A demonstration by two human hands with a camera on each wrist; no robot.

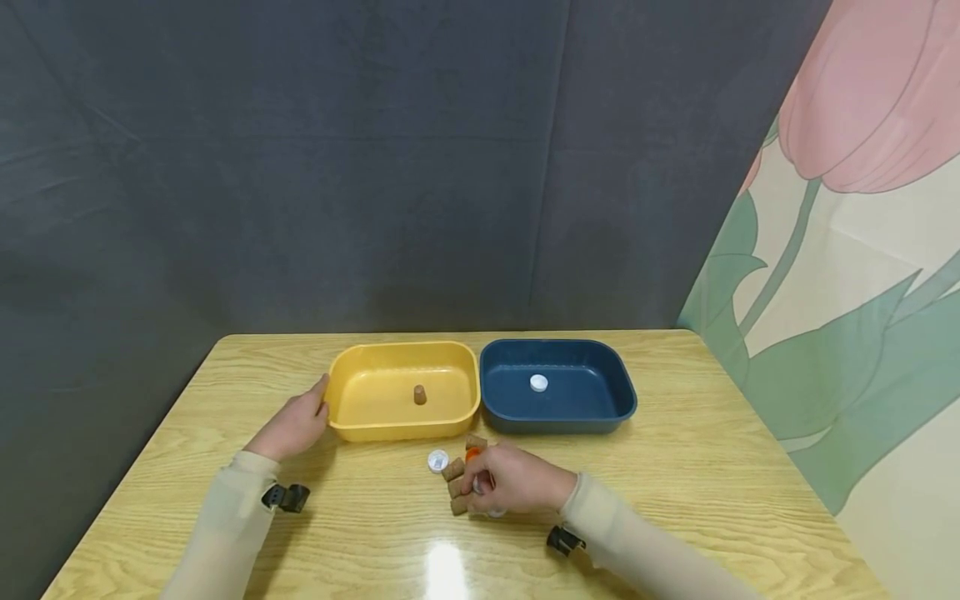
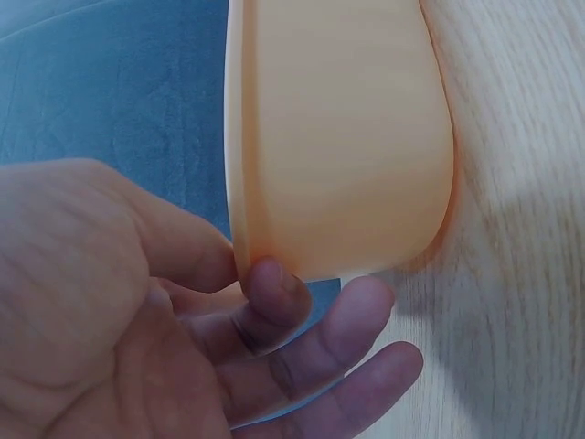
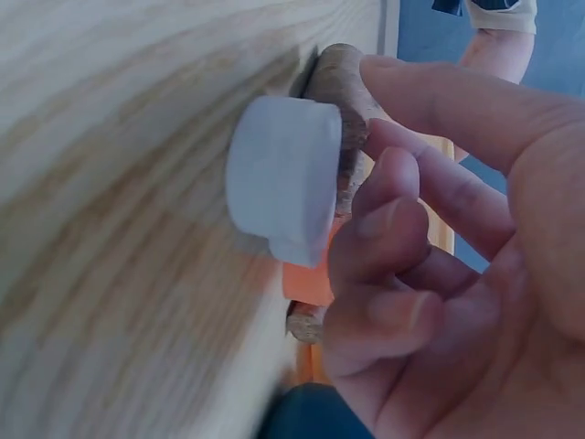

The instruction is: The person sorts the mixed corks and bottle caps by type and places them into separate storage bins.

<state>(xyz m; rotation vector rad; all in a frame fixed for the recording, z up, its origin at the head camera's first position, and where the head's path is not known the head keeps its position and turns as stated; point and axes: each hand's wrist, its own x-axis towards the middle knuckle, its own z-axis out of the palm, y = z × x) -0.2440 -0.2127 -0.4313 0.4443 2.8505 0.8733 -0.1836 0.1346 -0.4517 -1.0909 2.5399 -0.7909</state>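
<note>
The left arm (image 1: 225, 517) reaches forward, and the left hand (image 1: 295, 423) pinches between thumb and fingers, its outer fingers loosely bent. The right arm (image 1: 652, 533) slants inward, the right hand (image 1: 525, 479) lowered, thumb and forefinger stretched out, the remaining fingers curled toward the palm.

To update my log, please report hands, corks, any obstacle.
Left hand pinches yellow tub at rim. Right hand at corks, grip unclear. White cap close by, possibly in the way.
</note>
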